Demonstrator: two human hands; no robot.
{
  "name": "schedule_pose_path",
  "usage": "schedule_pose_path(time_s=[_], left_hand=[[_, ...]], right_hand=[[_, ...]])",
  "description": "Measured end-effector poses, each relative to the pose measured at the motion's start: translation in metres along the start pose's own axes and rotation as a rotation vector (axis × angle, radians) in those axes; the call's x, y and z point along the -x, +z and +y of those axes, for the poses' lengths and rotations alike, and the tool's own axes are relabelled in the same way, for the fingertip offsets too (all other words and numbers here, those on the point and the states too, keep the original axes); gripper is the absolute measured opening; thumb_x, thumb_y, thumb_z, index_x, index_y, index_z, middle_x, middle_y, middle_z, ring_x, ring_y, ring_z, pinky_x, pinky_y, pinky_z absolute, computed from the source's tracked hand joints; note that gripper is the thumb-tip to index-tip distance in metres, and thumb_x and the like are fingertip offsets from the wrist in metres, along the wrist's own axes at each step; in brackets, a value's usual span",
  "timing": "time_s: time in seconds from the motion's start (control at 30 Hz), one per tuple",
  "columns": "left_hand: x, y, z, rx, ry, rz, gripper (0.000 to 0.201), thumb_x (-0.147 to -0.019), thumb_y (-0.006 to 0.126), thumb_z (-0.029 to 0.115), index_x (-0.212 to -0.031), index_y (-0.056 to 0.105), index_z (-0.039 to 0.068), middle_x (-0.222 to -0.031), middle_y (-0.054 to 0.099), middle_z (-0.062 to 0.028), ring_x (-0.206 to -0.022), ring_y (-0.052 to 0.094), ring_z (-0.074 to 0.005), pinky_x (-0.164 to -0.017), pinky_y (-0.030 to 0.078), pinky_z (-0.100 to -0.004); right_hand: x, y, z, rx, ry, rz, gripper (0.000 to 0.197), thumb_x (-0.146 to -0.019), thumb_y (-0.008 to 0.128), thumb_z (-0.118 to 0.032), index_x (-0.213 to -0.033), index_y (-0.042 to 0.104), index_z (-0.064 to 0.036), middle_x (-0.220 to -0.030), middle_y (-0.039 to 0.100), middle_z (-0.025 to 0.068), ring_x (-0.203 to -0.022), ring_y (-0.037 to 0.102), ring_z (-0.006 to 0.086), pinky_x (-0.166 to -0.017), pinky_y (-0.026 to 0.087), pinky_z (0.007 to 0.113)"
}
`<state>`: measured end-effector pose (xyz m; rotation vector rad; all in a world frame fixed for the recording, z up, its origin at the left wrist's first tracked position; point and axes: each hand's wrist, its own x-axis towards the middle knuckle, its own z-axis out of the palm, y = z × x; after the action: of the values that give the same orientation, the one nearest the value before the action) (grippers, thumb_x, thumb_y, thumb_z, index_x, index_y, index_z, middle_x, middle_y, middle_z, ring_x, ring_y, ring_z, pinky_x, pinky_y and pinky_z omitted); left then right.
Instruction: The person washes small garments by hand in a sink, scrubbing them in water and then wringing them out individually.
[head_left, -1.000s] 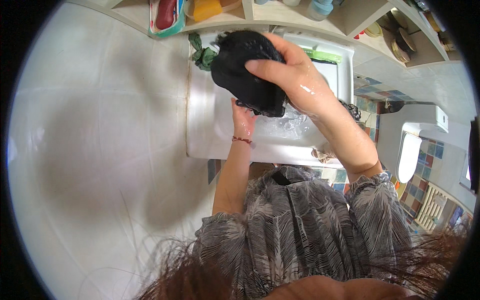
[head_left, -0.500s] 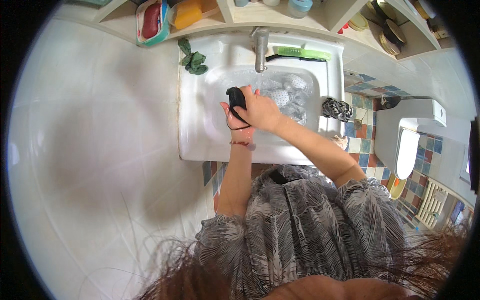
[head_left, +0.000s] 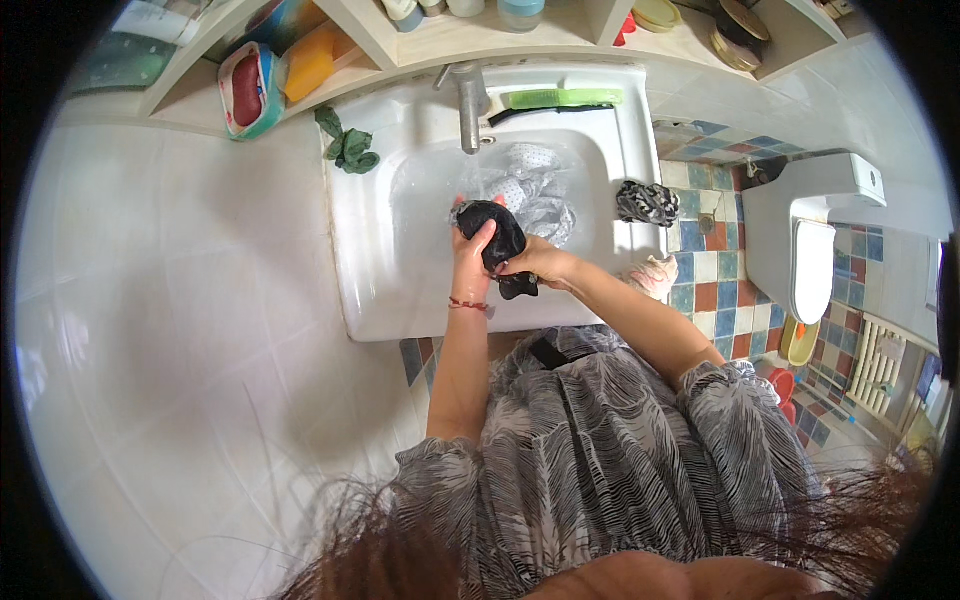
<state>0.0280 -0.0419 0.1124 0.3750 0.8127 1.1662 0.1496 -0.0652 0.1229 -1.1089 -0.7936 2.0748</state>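
Note:
Above the near part of a white sink (head_left: 375,310), my two hands hold a wet black cloth (head_left: 497,232), perhaps a sock or other small garment. My left hand (head_left: 470,252) is wrapped round its left side, thumb across the top. With the fingers of my right hand (head_left: 540,262) I grip its lower right edge, where a loose end hangs down. Just beyond my hands, a thin stream falls from the metal faucet (head_left: 470,115) into the water. White dotted and grey fabric (head_left: 535,190) lies soaking in the basin.
On the sink's rim lie a crumpled green cloth (head_left: 347,145), a bright green comb (head_left: 565,98), a black-and-white patterned bundle (head_left: 646,203) and a pale pink cloth (head_left: 655,275). Shelves behind hold a soap dish (head_left: 250,92) and several jars. A toilet (head_left: 815,250) stands at right.
The black cloth is now bunched wider between my hands and lower in view. My right hand has moved from on top of it to its lower right side. The head view has shifted.

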Motion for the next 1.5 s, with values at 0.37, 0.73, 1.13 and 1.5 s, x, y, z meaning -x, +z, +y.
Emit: schedule_pose_path(time_s=[0.37,0.73,1.13,1.5], left_hand=[[-0.009,-0.023,0.006,0.213,-0.341,-0.520,0.036,-0.065,0.064,0.020,-0.094,0.045,0.011,-0.094,0.049,-0.0100,-0.090,0.049,-0.0303,-0.076,0.043,-0.0432],[-0.019,0.013,0.002,-0.540,-0.118,-0.108,0.009,-0.072,0.056,0.006,-0.071,0.047,0.004,-0.061,0.047,0.0005,-0.051,0.044,-0.0073,-0.045,0.037,-0.0221],[-0.027,0.001,-0.069,-0.172,0.144,0.646,0.019,-0.069,0.049,-0.005,-0.087,0.045,0.000,-0.066,0.047,-0.0021,-0.047,0.043,-0.0100,-0.038,0.034,-0.0226],[-0.005,0.064,-0.067,0.080,-0.167,-0.249,0.051,-0.070,0.065,0.010,-0.113,0.038,0.010,-0.102,0.047,-0.0048,-0.094,0.046,-0.0149,-0.077,0.042,-0.0322]], right_hand=[[0.023,0.026,0.010,-1.171,0.447,-0.438,0.029,-0.072,0.055,-0.033,-0.084,0.046,-0.0085,-0.065,0.044,-0.0002,-0.052,0.041,0.0080,-0.033,0.028,0.018],[-0.024,-0.008,0.024,0.542,0.222,0.135,0.021,-0.065,0.058,-0.021,-0.080,0.057,-0.0074,-0.066,0.056,0.0073,-0.053,0.052,0.0169,-0.045,0.041,0.029],[-0.021,-0.026,0.030,1.472,0.007,0.315,0.022,-0.077,0.044,-0.026,-0.092,0.044,-0.0100,-0.071,0.059,0.0114,-0.066,0.058,0.0281,-0.059,0.046,0.038],[0.080,-0.075,-0.071,1.108,-0.028,0.553,0.056,-0.054,0.069,-0.037,-0.093,0.051,-0.0019,-0.077,0.058,0.0187,-0.075,0.057,0.0299,-0.065,0.045,0.035]])
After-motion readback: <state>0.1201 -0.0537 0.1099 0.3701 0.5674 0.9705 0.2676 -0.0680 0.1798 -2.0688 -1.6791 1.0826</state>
